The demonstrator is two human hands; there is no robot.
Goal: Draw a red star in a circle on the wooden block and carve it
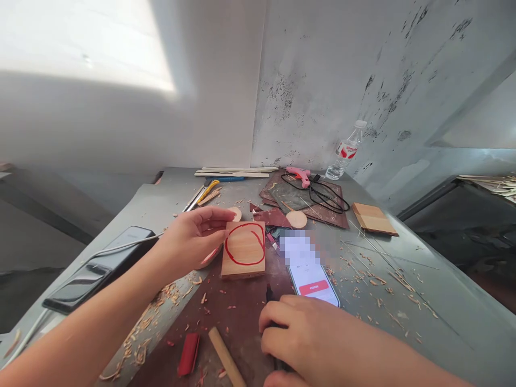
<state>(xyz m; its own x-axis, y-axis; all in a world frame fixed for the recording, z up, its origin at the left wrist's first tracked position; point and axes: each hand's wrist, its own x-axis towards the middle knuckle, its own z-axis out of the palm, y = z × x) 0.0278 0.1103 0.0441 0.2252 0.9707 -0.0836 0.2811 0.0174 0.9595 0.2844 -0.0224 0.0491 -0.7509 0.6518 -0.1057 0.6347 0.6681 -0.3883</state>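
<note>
A square wooden block [244, 252] with a circle drawn on it in red stands tilted towards me near the middle of the table. My left hand [201, 236] grips its left edge between thumb and fingers. My right hand [294, 333] is lower down, over the dark red mat [226, 295], with its fingers curled around a slim dark object [269, 293]. Most of that object is hidden by the fingers, so its kind is unclear. Just beyond my right hand lies a lit phone [312, 277]. A red piece [188, 355] and a wooden stick [227, 357] rest on the mat.
A black power bank-like slab [100, 269] with a white cable lies at left. Further back are a yellow utility knife [207, 192], thin wooden strips [237, 171], a pink glue gun [299, 175] and a water bottle [345, 152]. Another wooden block [374, 217] sits at right, among scattered shavings.
</note>
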